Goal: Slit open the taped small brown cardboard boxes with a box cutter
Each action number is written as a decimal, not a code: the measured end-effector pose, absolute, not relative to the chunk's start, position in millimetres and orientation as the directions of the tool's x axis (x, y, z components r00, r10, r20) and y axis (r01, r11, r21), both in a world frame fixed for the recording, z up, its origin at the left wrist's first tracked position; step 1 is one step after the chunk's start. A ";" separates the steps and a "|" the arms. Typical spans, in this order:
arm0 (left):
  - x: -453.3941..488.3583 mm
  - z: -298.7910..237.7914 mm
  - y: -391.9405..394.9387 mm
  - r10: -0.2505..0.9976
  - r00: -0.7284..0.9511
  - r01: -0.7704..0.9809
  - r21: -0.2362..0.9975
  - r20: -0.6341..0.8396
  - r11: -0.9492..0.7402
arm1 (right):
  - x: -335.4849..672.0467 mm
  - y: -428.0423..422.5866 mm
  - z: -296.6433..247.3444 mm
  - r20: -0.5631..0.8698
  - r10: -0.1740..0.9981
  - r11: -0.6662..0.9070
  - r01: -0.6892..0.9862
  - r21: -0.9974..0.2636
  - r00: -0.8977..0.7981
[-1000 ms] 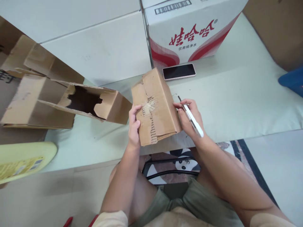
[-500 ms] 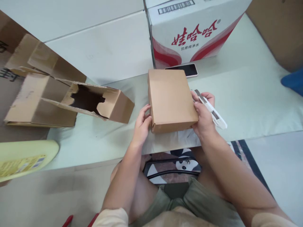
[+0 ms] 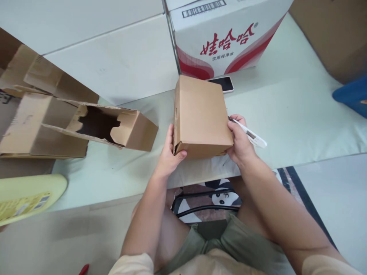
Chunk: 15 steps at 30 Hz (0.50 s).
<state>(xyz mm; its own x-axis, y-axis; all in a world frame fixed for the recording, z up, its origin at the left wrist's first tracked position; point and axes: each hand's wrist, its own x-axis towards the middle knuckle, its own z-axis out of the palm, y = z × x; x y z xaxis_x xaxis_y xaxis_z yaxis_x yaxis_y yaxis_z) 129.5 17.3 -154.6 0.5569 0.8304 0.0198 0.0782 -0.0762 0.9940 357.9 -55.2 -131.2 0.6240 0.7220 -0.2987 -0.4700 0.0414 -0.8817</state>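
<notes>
Worktop, open carton, hands gripping box

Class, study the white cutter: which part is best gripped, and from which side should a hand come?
Probably the rear end of the white cutter, pinched across its long edges from the person's right. That end sticks out free beyond the right hand, while the narrow dark tip points toward the carton.

The shorts are grey-green. Short cream sleeves flank them; the top next to the shorts looks beige, perhaps plain.
</notes>
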 end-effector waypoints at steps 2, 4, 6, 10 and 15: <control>131.5 -153.7 17.0 0.844 0.536 0.042 0.999 0.007 -0.035 | 358.0 -54.2 -134.9 -0.270 0.727 0.061 -0.451 -0.891 0.632; 133.3 -152.6 16.0 0.839 0.543 -0.020 0.999 -0.023 0.040 | 357.3 -53.5 -136.7 -0.210 0.729 0.113 -0.418 -0.902 0.651; 134.6 -150.3 14.6 0.823 0.564 -0.073 0.988 -0.071 0.135 | 355.3 -53.7 -136.2 -0.120 0.729 0.191 -0.368 -0.910 0.674; 135.3 -145.0 13.6 0.805 0.575 -0.121 0.957 -0.150 0.264 | 350.7 -55.9 -133.3 0.005 0.728 0.282 -0.292 -0.914 0.686; 130.6 -149.3 14.9 0.826 0.534 -0.102 0.956 -0.180 0.274 | 351.3 -56.2 -135.0 0.046 0.714 0.310 -0.258 -0.915 0.698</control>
